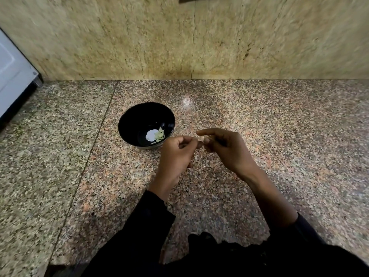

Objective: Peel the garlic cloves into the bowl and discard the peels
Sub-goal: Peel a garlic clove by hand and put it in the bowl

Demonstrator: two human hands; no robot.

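Small pale garlic clove (201, 141) pinched between left hand (175, 154) and right hand (227, 148) at frame centre, right forefinger straight. Long axis too hidden to tell. Round black glossy bowl (127, 124) just left, nearer the left hand.

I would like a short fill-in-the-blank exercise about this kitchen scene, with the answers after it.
1. The round bowl on the speckled granite counter is ____ in colour.
2. Pale peeled garlic pieces lie ____ the bowl.
3. The left hand and right hand meet to the ____ of the bowl.

Answers: black; inside; right
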